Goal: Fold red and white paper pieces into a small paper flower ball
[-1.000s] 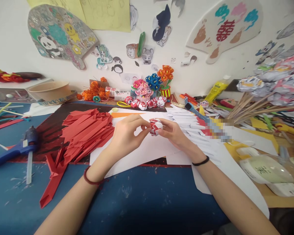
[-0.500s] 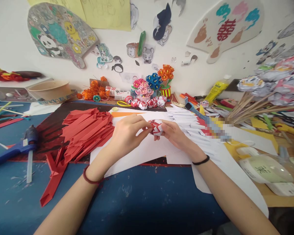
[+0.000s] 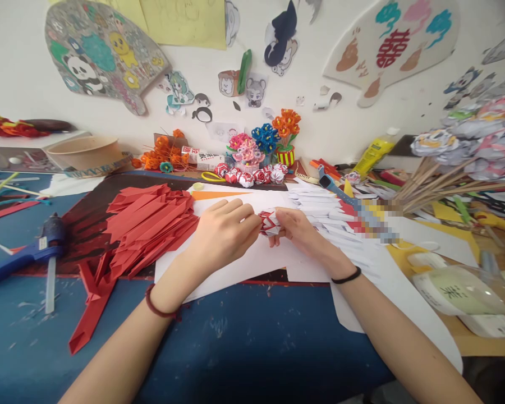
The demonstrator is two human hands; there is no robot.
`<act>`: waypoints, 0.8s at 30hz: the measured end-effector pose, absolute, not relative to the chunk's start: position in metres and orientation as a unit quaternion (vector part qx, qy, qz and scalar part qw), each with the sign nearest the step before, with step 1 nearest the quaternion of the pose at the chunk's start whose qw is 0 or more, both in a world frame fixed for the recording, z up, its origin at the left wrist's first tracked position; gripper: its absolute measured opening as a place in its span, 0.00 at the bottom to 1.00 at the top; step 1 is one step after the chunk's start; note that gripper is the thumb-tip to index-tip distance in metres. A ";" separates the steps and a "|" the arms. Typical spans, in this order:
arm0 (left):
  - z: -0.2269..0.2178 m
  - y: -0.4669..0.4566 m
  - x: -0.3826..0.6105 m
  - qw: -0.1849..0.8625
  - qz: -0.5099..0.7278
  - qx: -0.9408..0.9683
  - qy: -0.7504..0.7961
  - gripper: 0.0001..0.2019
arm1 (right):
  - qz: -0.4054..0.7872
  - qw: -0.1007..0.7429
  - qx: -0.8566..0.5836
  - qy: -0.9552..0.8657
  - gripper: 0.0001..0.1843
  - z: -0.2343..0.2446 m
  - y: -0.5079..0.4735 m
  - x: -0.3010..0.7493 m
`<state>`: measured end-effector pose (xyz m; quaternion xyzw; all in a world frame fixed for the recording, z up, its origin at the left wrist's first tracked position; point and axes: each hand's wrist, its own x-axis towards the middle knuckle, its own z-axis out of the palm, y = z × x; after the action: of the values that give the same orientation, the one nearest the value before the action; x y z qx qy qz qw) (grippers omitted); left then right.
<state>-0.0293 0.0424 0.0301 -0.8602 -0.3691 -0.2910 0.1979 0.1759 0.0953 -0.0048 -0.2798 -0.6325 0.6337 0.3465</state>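
Observation:
A small red-and-white folded paper ball (image 3: 270,223) is held between my two hands, over white sheets of paper (image 3: 231,269). My right hand (image 3: 299,231) grips it from the right, thumb on top and fingers curled beneath. From the left, my left hand (image 3: 226,231) is closed with its fingertips at the ball's edge; the back of the hand hides part of the pinch. A pile of folded red paper strips (image 3: 151,221) lies left of my left hand. Folded white paper strips (image 3: 320,205) are spread beyond my right hand.
Similar red-and-white paper balls (image 3: 261,177) sit at the back beside small flower pots (image 3: 285,155). A blue glue gun (image 3: 50,247) stands at the left. Paper flowers on sticks (image 3: 437,146), a yellow bottle (image 3: 377,150) and a clear plastic container (image 3: 458,292) crowd the right.
My left hand has rolled over so that its back shows more, and its fingers have curled in. The ball has turned slightly and stays in my right hand.

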 end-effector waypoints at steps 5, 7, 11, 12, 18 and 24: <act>0.029 0.042 -0.027 0.219 -0.289 -0.861 -0.357 0.11 | 0.635 0.346 -0.277 -0.632 0.23 -0.010 0.097 0.176; 0.027 0.043 -0.026 0.235 -0.288 -0.861 -0.347 0.11 | 0.635 0.344 -0.277 -0.634 0.23 -0.011 0.098 0.176; 0.024 0.044 -0.025 0.233 -0.303 -0.858 -0.344 0.10 | 0.637 0.344 -0.250 -0.643 0.26 -0.011 0.098 0.175; 0.023 0.044 -0.025 0.224 -0.311 -0.856 -0.347 0.10 | 0.636 0.346 -0.237 -0.647 0.26 -0.010 0.098 0.175; 0.026 0.043 -0.023 0.134 -0.372 -0.842 -0.368 0.08 | 0.630 0.369 -0.205 -0.653 0.18 -0.008 0.098 0.175; 0.037 0.042 -0.025 -0.032 -0.410 -0.811 -0.416 0.04 | 0.632 0.370 -0.205 -0.649 0.27 -0.006 0.098 0.177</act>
<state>-0.0254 0.0416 0.0370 -0.8109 -0.4165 -0.4099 -0.0325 0.1774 0.0979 -0.0062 -0.2051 -0.6491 0.6323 0.3700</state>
